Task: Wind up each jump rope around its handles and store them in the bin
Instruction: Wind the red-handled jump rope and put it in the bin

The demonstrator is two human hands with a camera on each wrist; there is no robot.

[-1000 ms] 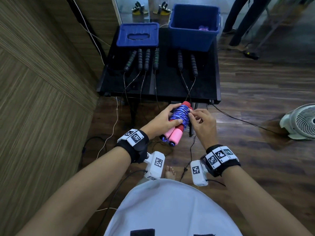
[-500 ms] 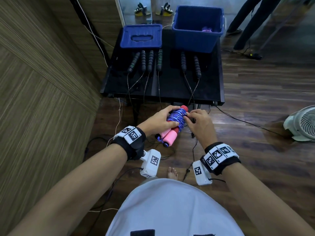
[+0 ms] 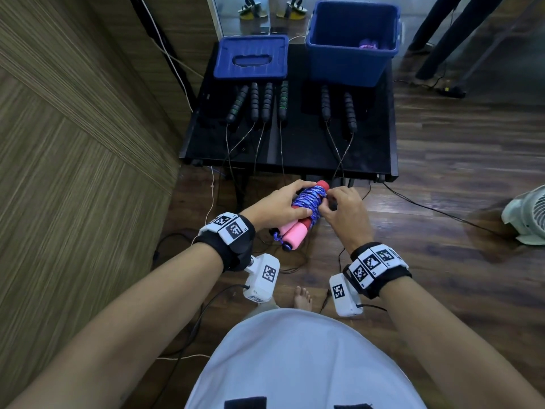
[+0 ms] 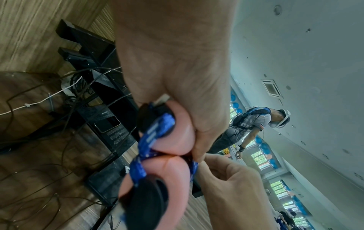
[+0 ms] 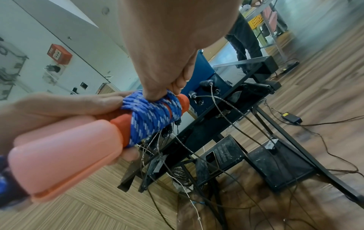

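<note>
1. At the far left a wood-grain wall panel (image 3: pixel 73 149) ran down beside the black table (image 3: pixel 368 154), with cables trailing along the floor at its foot.
2. On the left part of the table lay a blue bin lid (image 3: pixel 250 59), flat, with four black jump-rope handles (image 3: pixel 259 103) lined up just in front of it, their thin cords dropping over the near edge.
3. The left hand (image 3: pixel 277 206) was wrapped around the pink handles (image 3: pixel 295 234) of a jump rope held in the air before the table's near edge; its fingers curled over the top of the bundle and the thumb pressed underneath, as the right wrist view showed.
4. The blue rope (image 3: pixel 309 200) was wound in tight turns around the upper red part of the two handles, which lay side by side, their black end caps pointing back toward the person.
5. The right hand (image 3: pixel 343 214) met the bundle from the other side, fingertips bent narrowly and pinching the blue rope's windings near the red tip.
6. Farther right on the table lay two more black handles (image 3: pixel 337 110), and behind them stood the open blue bin (image 3: pixel 351 63) with something purple inside.
7. At the far right edge a white fan (image 3: pixel 528 215) stood on the wooden floor.
</note>
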